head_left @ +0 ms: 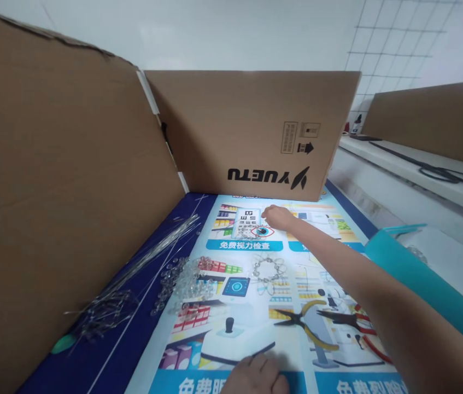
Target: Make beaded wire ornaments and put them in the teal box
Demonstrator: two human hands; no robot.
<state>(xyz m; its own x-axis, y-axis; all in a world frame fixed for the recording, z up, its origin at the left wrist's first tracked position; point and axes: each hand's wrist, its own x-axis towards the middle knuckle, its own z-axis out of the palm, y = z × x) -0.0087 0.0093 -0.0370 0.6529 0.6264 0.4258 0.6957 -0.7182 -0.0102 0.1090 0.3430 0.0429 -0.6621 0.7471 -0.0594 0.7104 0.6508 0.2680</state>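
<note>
At the far end of the printed sheet, my right hand [278, 217] is closed in a pinch. Whatever its fingertips hold is too small to make out. Just left of and below it lies a faint clear-beaded wire piece [247, 232], over the eye-chart print. Nearer to me rests a ring of wire loops with clear beads [268, 269]. My left hand [256, 375] lies at the bottom edge with its fingers curled under, palm hidden. Loose clear beads [186, 282] are spread to the left of the ring.
Yellow-handled pliers [307, 323] and red-handled pliers [354, 323] lie by my right forearm. A bundle of thin wires [161, 243] runs along the left cardboard panel [59, 164]. Another cardboard panel [256, 120] stands behind. A teal object [415, 273] sits right; scissors [444, 172] lie beyond.
</note>
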